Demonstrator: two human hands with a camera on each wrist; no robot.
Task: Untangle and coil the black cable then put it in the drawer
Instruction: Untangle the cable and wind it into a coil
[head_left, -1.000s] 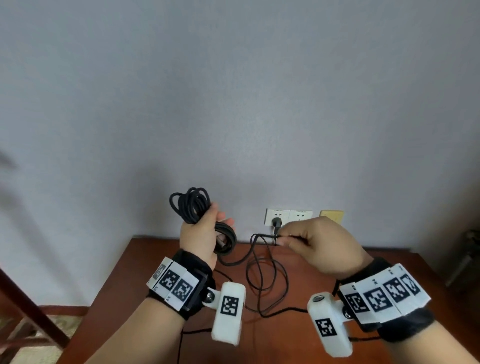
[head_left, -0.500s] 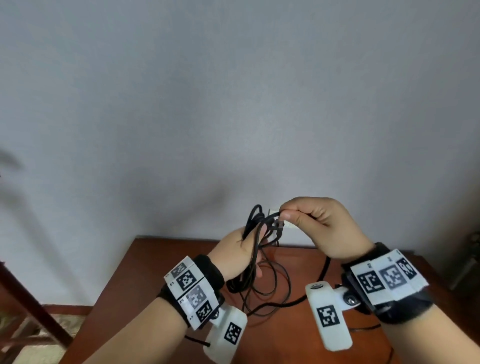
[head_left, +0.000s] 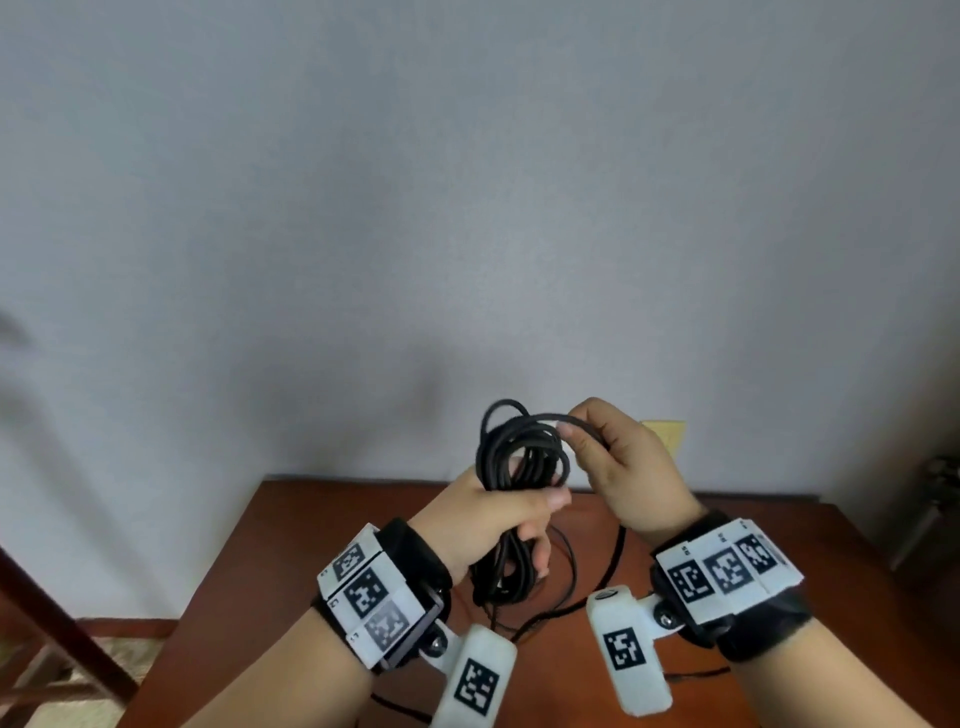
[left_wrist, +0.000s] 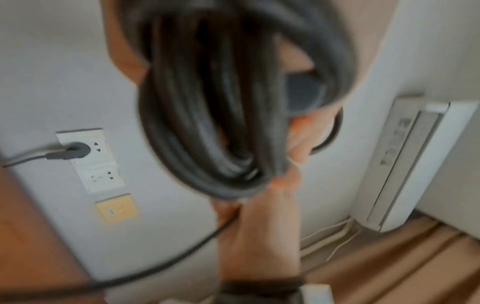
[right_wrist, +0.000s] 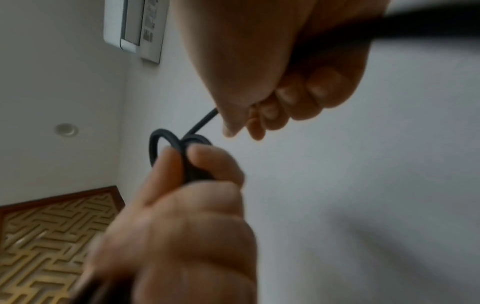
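Note:
A black cable (head_left: 522, 457) is wound in several loops, held up in front of the wall above the table. My left hand (head_left: 498, 519) grips the bundle of loops around its middle, thumb across the front. My right hand (head_left: 613, 457) pinches one strand at the top right of the coil. From there the loose strand (head_left: 618, 551) drops to the table and trails toward me. In the left wrist view the coil (left_wrist: 215, 123) fills the middle, blurred. In the right wrist view my right hand (right_wrist: 272, 102) holds a strand leading to the loops (right_wrist: 182, 144) in my left hand. No drawer is in view.
A reddish wooden table (head_left: 291, 561) stands against the grey wall. A white double socket (left_wrist: 89, 160) holds a dark plug (left_wrist: 70, 153), with a yellow plate (left_wrist: 116, 207) beside it. A dark wooden chair (head_left: 57, 639) stands at the left, and a white air conditioner (left_wrist: 415, 164) is on the wall.
My right hand has brought its strand from the socket area up to the coil, adding a loop. My left hand has turned and now holds the bundle upright.

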